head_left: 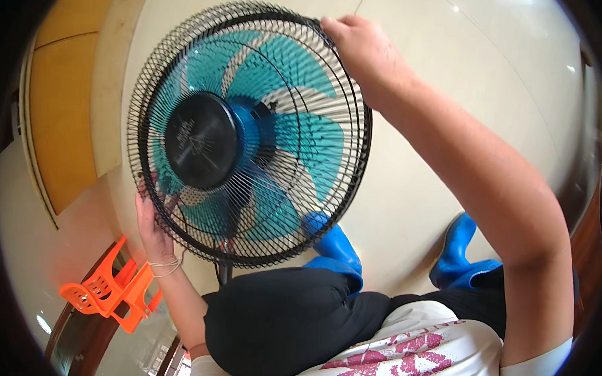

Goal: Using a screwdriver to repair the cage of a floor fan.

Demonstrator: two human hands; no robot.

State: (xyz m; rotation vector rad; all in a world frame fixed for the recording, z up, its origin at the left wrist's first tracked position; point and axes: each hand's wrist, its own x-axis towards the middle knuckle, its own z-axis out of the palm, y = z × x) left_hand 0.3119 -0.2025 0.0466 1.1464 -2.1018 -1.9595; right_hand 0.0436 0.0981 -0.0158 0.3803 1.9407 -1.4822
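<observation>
Filling the upper middle is a standing fan [202,140] with a black wire guard, see-through teal blades and a round black centre cap. It faces up toward me, tilted. My right hand [368,54] is closed over the guard's upper right rim; its fingertips are partly hidden. At the lower left rim, my left hand [152,226] grips the guard, with some fingers showing through or behind the wires. A piece of dark pole [225,273] shows below the guard, beside my knee.
An orange plastic chair or stool [115,291] stands at the lower left. Yellow-brown wooden panels [65,107] rise at the far left. My blue rubber boots [339,246] rest on the pale tiled floor [447,166]. Dark wooden furniture lines the right edge.
</observation>
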